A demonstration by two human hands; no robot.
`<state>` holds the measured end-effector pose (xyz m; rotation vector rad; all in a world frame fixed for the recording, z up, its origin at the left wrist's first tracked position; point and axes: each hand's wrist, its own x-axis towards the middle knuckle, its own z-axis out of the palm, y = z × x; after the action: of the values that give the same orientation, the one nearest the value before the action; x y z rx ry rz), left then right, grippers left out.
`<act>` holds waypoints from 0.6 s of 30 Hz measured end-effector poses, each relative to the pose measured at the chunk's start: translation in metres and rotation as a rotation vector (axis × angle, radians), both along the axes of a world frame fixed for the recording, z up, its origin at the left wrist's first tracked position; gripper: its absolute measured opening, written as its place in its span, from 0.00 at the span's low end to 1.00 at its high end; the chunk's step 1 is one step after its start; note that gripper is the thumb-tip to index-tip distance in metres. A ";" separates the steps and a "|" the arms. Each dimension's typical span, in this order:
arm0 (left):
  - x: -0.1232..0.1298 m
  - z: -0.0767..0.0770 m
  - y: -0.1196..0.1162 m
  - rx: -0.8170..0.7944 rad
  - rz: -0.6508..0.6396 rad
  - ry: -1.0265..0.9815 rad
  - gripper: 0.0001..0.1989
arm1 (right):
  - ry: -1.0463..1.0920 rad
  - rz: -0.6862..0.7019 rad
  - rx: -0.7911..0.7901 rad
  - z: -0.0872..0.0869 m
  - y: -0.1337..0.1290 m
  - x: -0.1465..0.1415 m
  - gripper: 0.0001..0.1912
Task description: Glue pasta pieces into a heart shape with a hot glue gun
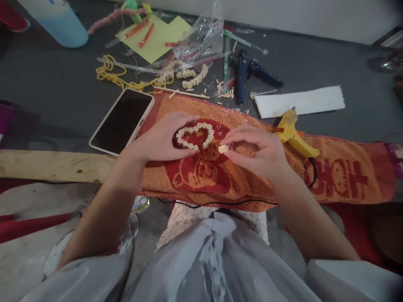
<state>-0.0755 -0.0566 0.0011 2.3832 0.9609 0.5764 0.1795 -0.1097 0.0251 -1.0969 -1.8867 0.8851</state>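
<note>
Orange towel [248, 180] laid along table edge, heart outline [180, 136] of pale sticks placed on it, lower tip gapped, partly encircled by open-curved left hand [170, 136], small stick bundle [223, 149] pinched in right hand [252, 149], bottle [64, 25] part-filled with blue.

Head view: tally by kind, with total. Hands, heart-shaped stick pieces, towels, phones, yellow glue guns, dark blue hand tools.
Hands: 2 (left hand, right hand)
Heart-shaped stick piece: 1
Towel: 1
Phone: 1
Yellow glue gun: 1
Dark blue hand tool: 1
Total: 7
</note>
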 end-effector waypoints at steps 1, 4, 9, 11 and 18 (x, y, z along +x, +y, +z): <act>-0.001 0.002 -0.001 0.022 -0.002 -0.018 0.33 | 0.003 -0.001 -0.009 -0.001 0.000 -0.001 0.03; 0.002 0.013 -0.008 0.097 0.024 -0.092 0.26 | 0.046 -0.030 -0.084 -0.005 0.002 -0.002 0.06; 0.030 0.027 -0.036 0.146 0.105 -0.154 0.13 | 0.097 -0.103 -0.162 -0.010 0.005 0.002 0.10; 0.046 0.028 -0.047 0.153 0.127 -0.122 0.13 | 0.119 -0.110 -0.187 -0.010 0.004 0.003 0.10; 0.085 0.015 -0.068 0.162 0.409 -0.181 0.12 | 0.347 -0.133 -0.349 -0.010 -0.003 0.005 0.09</act>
<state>0.0097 -0.1242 0.0164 2.2279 1.3730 1.0373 0.1847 -0.1125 0.0147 -1.1682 -1.3920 1.2687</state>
